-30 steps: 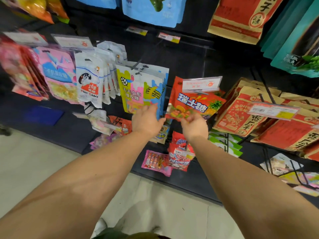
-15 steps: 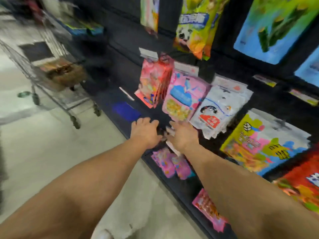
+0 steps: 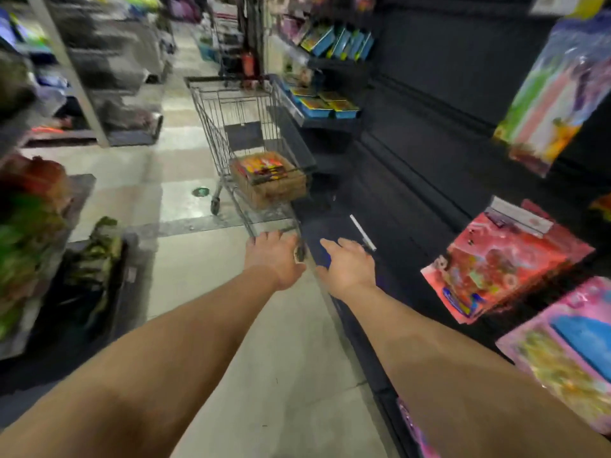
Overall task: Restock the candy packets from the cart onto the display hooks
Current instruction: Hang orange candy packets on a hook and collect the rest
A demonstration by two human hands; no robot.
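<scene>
Head view along a shop aisle. Both forearms reach forward over the pale floor (image 3: 271, 342). The left hand (image 3: 274, 257) is empty, palm down, fingers straight and slightly spread. The right hand (image 3: 347, 266) is likewise empty, fingers straight and apart. Neither hand touches anything; the two hands lie side by side, a small gap between them.

The wire cart (image 3: 244, 127) stands farther down the aisle, beyond the hands, close against the dark display (image 3: 429, 104) on the right. In the cart's basket rests a brown box (image 3: 274, 186) holding candy packets (image 3: 263, 166) in red and yellow wrappers.

On the right, near the viewer, a red packet (image 3: 496, 266) hangs from the display under a white price tag (image 3: 519, 216), and a pink packet (image 3: 568, 352) hangs nearer still. Farther along, blue boxes (image 3: 324, 105) lie on a shelf. Blurred goods fill the left side of the aisle.
</scene>
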